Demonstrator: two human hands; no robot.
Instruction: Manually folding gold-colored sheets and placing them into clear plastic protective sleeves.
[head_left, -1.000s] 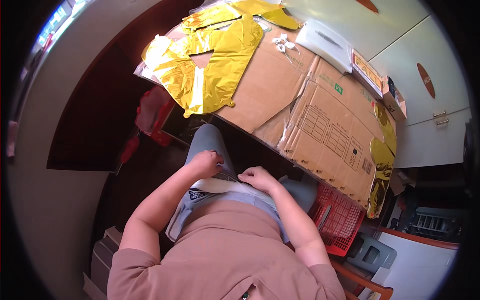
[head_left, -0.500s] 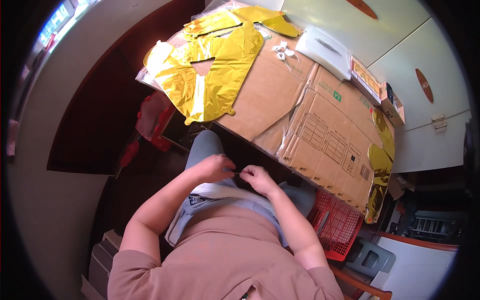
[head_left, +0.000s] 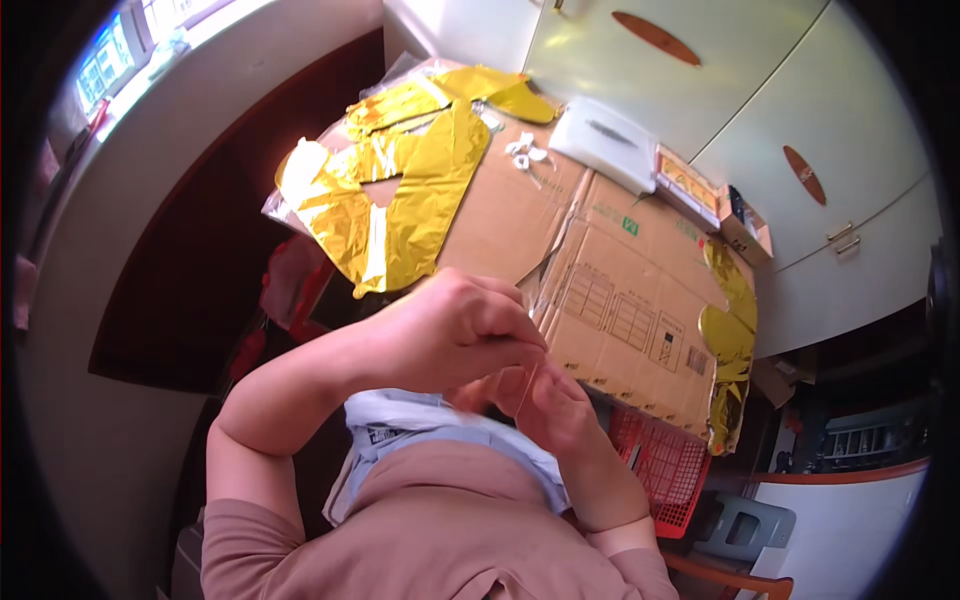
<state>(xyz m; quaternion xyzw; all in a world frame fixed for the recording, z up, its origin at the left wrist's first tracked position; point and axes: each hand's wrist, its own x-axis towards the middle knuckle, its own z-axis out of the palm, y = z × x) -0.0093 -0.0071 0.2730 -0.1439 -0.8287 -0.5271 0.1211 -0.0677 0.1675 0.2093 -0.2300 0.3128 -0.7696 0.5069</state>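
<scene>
My left hand (head_left: 468,325) is raised in front of my body, its fingers curled in and pinched at the tips. Below and right of it, my right hand (head_left: 560,405) is pinched too, its fingertips almost meeting the left ones. Between them runs a thin, pale string (head_left: 524,390), barely visible and partly hidden by the fingers. A gold foil balloon (head_left: 425,205), flat and letter-shaped with a small triangular opening, lies beyond my hands on a cardboard sheet (head_left: 510,225). Another flat gold foil balloon (head_left: 400,105) lies behind it, and a third gold foil piece (head_left: 728,340) hangs along the sheet's right edge.
White ribbon-like scraps (head_left: 525,152) lie near a translucent white case (head_left: 605,145). Small boxes (head_left: 745,225) stand against the pale cabinet (head_left: 740,120). A red plastic basket (head_left: 665,470) and a grey stool (head_left: 745,525) are at my right. A red bag-like item (head_left: 295,285) sits at left.
Both hands have risen from my lap toward my head and now look larger, with fingertips closer together. The view has shifted, so the table's things appear further left and mostly lower.
</scene>
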